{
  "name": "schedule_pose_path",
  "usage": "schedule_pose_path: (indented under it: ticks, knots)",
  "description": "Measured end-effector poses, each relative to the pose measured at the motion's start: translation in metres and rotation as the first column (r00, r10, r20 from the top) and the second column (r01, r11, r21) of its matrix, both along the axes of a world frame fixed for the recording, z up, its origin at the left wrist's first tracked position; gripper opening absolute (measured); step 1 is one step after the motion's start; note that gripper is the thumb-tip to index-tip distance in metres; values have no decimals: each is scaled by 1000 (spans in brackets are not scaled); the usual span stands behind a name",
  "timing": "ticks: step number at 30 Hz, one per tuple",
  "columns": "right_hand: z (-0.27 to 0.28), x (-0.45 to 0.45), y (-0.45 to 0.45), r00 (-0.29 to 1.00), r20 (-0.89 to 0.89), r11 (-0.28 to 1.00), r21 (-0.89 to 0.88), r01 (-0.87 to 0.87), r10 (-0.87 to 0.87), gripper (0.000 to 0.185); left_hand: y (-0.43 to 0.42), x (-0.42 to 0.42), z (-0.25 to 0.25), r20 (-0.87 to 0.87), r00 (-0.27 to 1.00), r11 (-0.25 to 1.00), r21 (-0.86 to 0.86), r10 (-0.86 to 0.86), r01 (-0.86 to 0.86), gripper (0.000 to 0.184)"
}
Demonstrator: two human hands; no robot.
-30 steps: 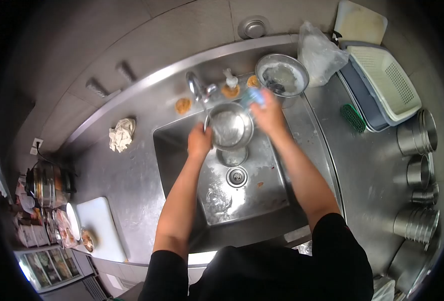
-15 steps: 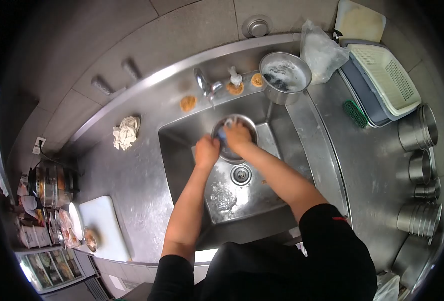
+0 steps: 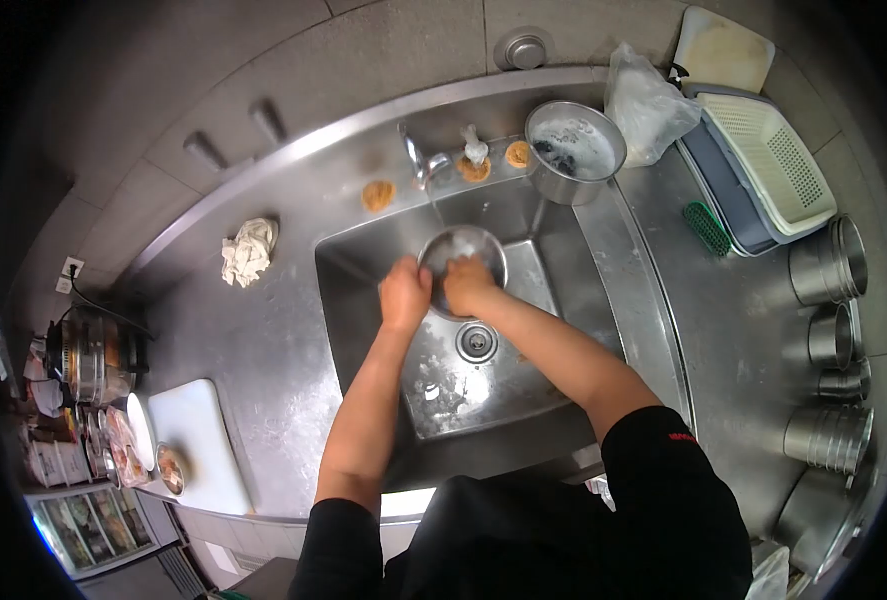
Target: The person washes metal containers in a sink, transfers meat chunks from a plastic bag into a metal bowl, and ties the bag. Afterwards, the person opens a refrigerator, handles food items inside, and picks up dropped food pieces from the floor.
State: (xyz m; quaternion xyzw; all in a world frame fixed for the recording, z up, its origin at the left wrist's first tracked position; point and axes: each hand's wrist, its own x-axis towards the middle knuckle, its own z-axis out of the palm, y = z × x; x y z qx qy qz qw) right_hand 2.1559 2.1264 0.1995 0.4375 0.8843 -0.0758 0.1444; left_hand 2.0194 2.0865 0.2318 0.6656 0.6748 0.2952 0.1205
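A round metal bowl [image 3: 481,243] is held low inside the steel sink [image 3: 563,290], beneath the tap [image 3: 425,165]. Closed around the bowl's left rim is my left hand [image 3: 405,293]. My right hand [image 3: 470,287] reaches inside the bowl with its fingers curled; whatever they hold, if anything, is hidden and blurred. A thin stream of water seems to fall from the tap toward the bowl. The drain [image 3: 477,342] lies just in front of the bowl, with wet patches on the sink floor.
Behind the sink's right corner stands a metal pot [image 3: 575,190] of foamy water, beside a plastic bag [image 3: 648,110]. Stacked baskets [image 3: 763,165], a green brush [image 3: 707,228] and metal containers [image 3: 828,435] line the right. At left lie a crumpled cloth [image 3: 249,252] and a white cutting board [image 3: 198,440].
My right hand has moved lower inside the bowl, and the bluish patch beside it no longer shows. The left hand keeps its hold on the rim. A water stream now shows under the tap.
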Motion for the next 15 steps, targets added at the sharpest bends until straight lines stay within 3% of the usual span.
schedule_pose_path:
  ticks: [2, 3, 4, 5, 7, 8, 9, 10, 11, 12, 13, 15]
  knots:
    - [-7, -3, 0, 1000, -13, 993, -118, 14, -16, 37, -8, 1, -10, 20, 1000, 1000, 25, 16, -16, 18]
    - [-13, -5, 4, 924, -274, 934, -313, 176, -266, 42, -9, 3, -15, 44, 998, 998, 53, 33, -35, 18]
    - [-25, -7, 6, 726, -448, 810, -526, 258, -522, 48, -10, 3, -17, 69, 996, 995, 83, 49, -55, 18]
    - [-37, -11, 3, 726, -446, 808, -531, 256, -523, 48, -10, 1, -18, 67, 996, 995, 77, 52, -57, 18]
    - [-69, -23, -2, 377, -617, 712, -671, 208, -691, 52, -6, -7, -15, 98, 991, 995, 41, 90, -94, 19]
    - [8, -9, -27, 485, -529, 672, -719, 180, -696, 48, -1, -14, -14, 118, 989, 995, 33, 91, -95, 21]
    - [8, -4, -41, 490, -526, 670, -721, 176, -695, 48, 2, -24, -9, 94, 991, 995, -28, 94, -92, 22]
    - [8, 2, -54, 629, -695, 919, -383, 87, -349, 45, 7, -35, -6, 64, 996, 997, -61, 55, -51, 22]
    - [7, 9, -61, 709, -703, 998, 13, -61, 53, 42, 11, -45, -4, 35, 999, 995, -94, 13, -10, 22]
    - [13, 20, -63, 738, -641, 978, 145, -153, 211, 34, 13, -52, 2, 8, 999, 987, -153, -51, 52, 24]
    - [11, 24, -58, 737, -641, 977, 147, -154, 213, 34, 14, -52, 5, 7, 999, 987, -151, -50, 50, 24]
    - [9, 28, -47, 877, -323, 933, 63, -355, 356, 26, 15, -47, 11, -84, 989, 967, -233, -123, 101, 23]
